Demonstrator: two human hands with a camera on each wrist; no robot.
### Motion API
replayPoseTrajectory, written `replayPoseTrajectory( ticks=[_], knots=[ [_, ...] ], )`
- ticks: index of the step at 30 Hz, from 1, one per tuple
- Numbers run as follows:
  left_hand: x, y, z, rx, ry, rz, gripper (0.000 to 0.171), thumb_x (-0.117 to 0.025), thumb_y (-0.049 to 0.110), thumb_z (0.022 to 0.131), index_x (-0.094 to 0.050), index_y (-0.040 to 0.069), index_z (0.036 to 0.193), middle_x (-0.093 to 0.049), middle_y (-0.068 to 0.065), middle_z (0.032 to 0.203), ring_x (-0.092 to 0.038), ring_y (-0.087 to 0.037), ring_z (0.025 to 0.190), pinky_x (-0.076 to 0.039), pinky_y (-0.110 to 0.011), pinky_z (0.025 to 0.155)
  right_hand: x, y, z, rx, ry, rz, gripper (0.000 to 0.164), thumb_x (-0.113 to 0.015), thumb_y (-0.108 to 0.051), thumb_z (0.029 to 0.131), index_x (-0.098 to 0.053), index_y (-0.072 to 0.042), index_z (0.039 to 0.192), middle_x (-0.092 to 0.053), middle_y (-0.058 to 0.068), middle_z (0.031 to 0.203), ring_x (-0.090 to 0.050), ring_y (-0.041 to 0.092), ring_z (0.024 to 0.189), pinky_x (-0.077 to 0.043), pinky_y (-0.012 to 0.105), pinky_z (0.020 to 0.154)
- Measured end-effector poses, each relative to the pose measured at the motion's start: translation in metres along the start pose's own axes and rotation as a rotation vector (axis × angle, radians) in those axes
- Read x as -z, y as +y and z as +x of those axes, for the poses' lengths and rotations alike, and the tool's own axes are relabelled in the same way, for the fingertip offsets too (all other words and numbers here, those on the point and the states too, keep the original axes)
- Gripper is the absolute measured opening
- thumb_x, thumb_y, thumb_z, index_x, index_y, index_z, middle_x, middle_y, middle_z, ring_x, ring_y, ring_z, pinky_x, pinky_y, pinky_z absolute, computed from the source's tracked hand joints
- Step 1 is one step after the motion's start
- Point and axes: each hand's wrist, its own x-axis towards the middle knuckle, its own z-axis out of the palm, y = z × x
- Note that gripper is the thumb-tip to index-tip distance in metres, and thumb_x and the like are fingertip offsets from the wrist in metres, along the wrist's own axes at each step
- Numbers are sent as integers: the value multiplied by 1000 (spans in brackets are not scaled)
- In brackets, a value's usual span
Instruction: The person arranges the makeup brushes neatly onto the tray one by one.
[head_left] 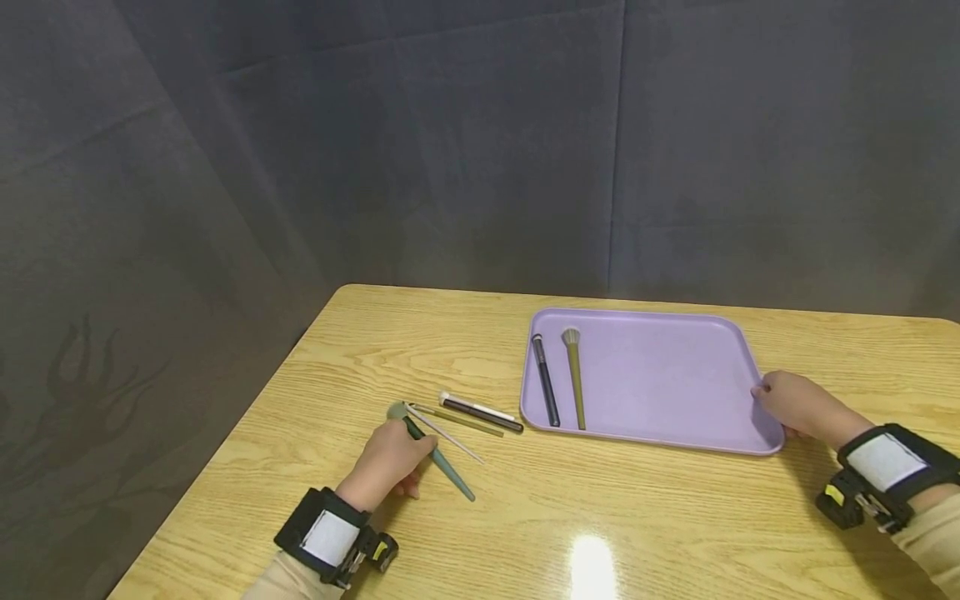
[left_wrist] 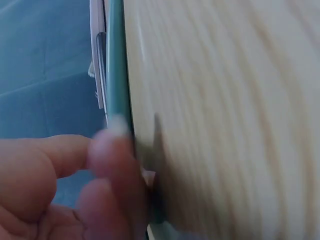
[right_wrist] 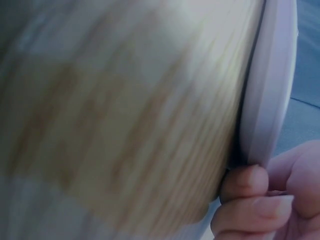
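Observation:
My left hand pinches a green makeup brush by its handle, low over the table. In the left wrist view the thumb and fingers close around the green handle. Just beyond lie a thin white-handled brush, an olive brush and a dark brush with a white strip along it. My right hand grips the right rim of a lilac tray. On the tray's left side rest a black brush and an olive brush with a pale head.
The wooden table carries everything, with its left edge running diagonally beside my left arm. A dark grey curtain hangs behind the table's back edge.

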Motion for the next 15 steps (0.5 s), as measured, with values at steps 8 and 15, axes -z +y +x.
replayPoseTrajectory(
  ticks=[8,15],
  knots=[
    [1,-3,2,18,18,-21,31,-51,11,85,-52,1,56,-48,-2,41,-49,-12,33,-39,-20,32,-1,1,0,9,5,-1,29,-34,-13,94,-43,15,95,-43,6,60,-44,17,48,-39,30,46],
    [1,-2,0,74,22,-72,19,-52,11,86,-49,-3,74,-54,-9,49,-54,-17,38,-44,-23,35,-2,2,0,19,12,9,30,-33,-12,94,-43,16,95,-43,7,60,-44,17,48,-39,31,45]
  ],
)
